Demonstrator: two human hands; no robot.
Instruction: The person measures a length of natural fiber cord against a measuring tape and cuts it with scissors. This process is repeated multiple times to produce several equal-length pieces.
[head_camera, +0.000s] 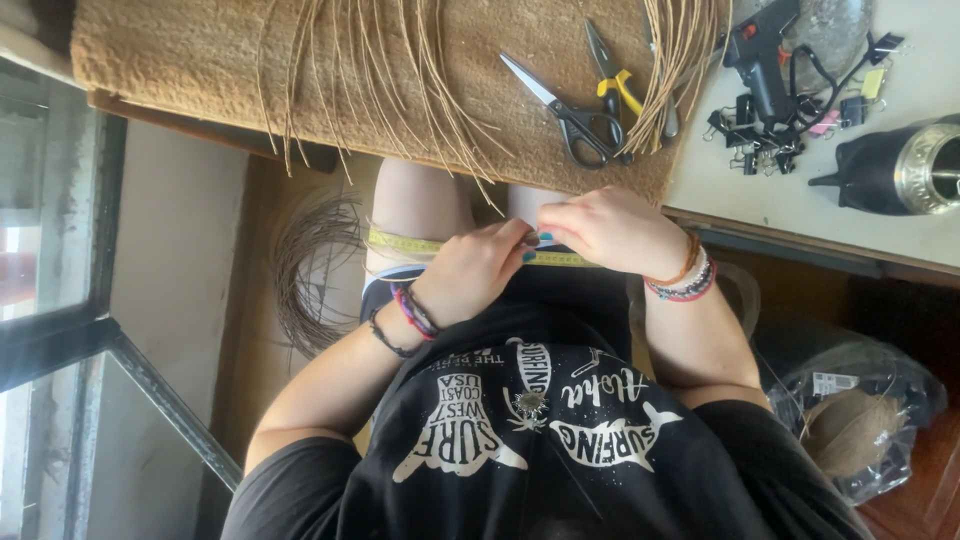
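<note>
Your left hand (475, 272) and right hand (610, 230) meet over your lap, just below the counter (880, 215) edge; the fingers of both are pinched narrow on a yellow measuring tape (405, 243), which runs flat across your thighs, out to the left of your left hand and on beneath both hands; bead bracelets (683, 280) ring your right wrist; on the counter above, a brown woven mat (200, 60) carries loose straw strands (400, 80), a pair of scissors (565, 105) and yellow-handled pliers (615, 75), all well apart from your hands; further right lie a black glue gun (758, 55) and a heap of binder clips (765, 140).
</note>
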